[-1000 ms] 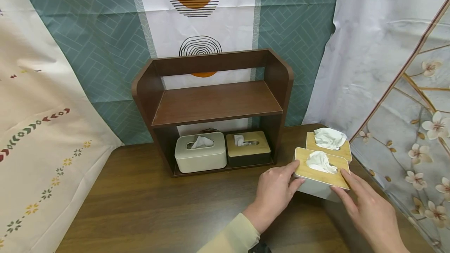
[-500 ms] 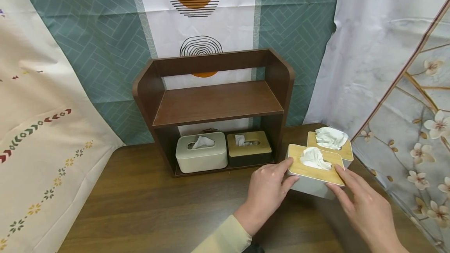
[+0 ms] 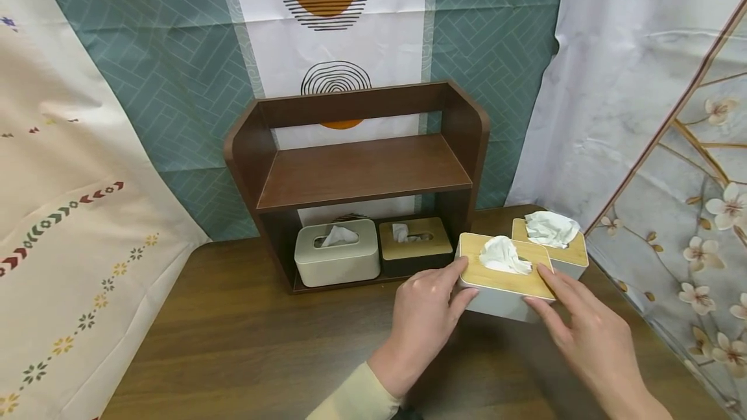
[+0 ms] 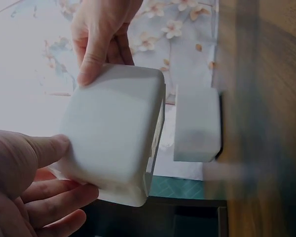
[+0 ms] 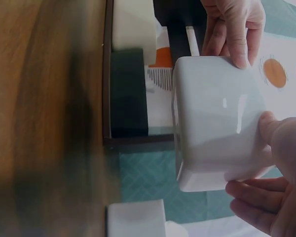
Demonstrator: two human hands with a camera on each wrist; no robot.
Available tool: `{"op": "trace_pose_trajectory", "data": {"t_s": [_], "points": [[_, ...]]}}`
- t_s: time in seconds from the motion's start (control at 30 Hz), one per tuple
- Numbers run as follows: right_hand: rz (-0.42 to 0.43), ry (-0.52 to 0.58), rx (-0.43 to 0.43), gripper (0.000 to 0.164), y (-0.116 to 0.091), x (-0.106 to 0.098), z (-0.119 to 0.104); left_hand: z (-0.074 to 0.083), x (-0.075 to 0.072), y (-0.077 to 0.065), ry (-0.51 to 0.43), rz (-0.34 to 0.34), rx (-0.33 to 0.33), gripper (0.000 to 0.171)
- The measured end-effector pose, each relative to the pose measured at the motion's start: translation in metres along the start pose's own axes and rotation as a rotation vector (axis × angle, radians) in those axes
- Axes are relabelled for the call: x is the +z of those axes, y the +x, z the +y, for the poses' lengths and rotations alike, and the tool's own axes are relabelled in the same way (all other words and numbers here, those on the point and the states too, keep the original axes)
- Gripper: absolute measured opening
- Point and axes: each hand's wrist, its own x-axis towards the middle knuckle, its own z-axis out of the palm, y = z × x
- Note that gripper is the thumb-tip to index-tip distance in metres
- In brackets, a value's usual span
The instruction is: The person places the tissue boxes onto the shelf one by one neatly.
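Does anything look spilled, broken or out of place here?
Nothing looks spilled or broken. The back box stands askew to the shelf, its tissue a crumpled heap, which looks slightly untidy. The front box is off the table, but the left hand and right hand hold it.

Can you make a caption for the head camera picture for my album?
Left hand and right hand hold a wood-topped tissue box near a brown two-tier shelf.

Left grip (image 3: 423, 313) opposite right grip (image 3: 591, 328)
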Motion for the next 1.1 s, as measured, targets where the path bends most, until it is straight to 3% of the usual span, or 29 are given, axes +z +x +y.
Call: {"op": "trace_pose_trajectory", "data": {"t_s": [0.17,0.57,0.83,1.1], "points": [[0.02,0.018,-0.027,0.075,0.01,0.002,-0.009,-0.003,-0.012,-0.001,0.021,0.021,-0.013,0.054],[0.027,0.085,-0.067,0.073,0.032,0.01,-0.034,-0.012,-0.047,-0.006,0.021,0.093,-0.087,0.055],[0.065,0.13,-0.1,0.071,0.048,0.015,-0.053,-0.023,-0.066,-0.007,0.003,0.185,-0.07,0.054],[0.071,0.197,-0.117,0.067,0.064,0.02,-0.068,-0.032,-0.089,-0.004,0.034,0.228,-0.061,0.054]]}}
